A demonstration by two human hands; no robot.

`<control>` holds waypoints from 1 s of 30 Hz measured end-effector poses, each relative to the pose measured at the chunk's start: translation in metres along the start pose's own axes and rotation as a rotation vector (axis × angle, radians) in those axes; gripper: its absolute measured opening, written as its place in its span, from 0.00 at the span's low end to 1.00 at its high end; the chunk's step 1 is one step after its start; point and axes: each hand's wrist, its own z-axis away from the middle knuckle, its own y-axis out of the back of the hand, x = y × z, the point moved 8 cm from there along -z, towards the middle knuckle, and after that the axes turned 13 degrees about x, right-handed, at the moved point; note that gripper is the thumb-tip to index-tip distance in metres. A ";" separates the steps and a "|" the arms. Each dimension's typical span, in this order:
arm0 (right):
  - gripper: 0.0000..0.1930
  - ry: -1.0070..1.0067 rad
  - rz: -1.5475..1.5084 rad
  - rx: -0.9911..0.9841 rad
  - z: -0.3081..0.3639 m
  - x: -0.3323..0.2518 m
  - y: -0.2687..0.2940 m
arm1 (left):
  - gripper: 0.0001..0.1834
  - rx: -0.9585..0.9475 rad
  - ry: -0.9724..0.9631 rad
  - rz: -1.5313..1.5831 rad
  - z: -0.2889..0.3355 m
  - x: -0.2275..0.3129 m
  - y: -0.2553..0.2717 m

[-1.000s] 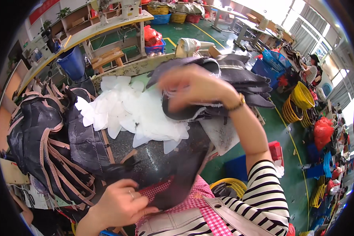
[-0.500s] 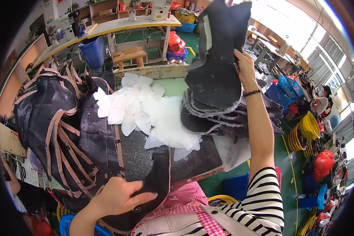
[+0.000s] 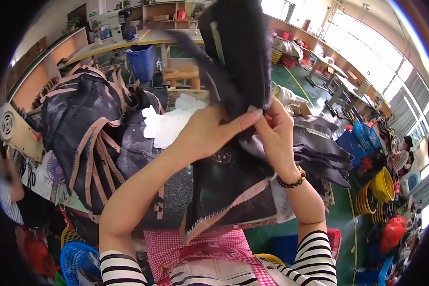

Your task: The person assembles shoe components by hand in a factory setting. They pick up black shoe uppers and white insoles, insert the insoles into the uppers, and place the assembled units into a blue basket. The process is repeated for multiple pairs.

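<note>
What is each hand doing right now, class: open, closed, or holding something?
Left hand: closed, pinching the raised black fabric piece.
Right hand: closed, pinching the same black fabric piece at its lower edge.

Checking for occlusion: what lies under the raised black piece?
Under the black piece, a stack of black pieces and white pieces show; both hands and the piece cover the rest.

Black leather piece (image 3: 238,62) cut off at top edge; white cut pieces (image 3: 169,126) partly hidden behind left hand (image 3: 209,133).
</note>
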 end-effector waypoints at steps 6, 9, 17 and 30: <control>0.07 -0.072 0.185 0.105 -0.012 -0.005 -0.002 | 0.20 0.107 -0.279 -0.337 0.010 -0.011 0.038; 0.08 -0.018 -0.002 0.437 -0.055 0.037 0.074 | 0.20 -0.005 -0.151 -0.346 0.016 -0.021 0.090; 0.16 -0.251 0.125 0.737 0.000 0.137 0.247 | 0.17 0.068 -0.171 -1.181 0.090 0.081 0.176; 0.22 0.202 0.582 -0.749 0.173 0.050 0.018 | 0.32 -0.622 -0.283 -1.082 0.207 -0.091 -0.036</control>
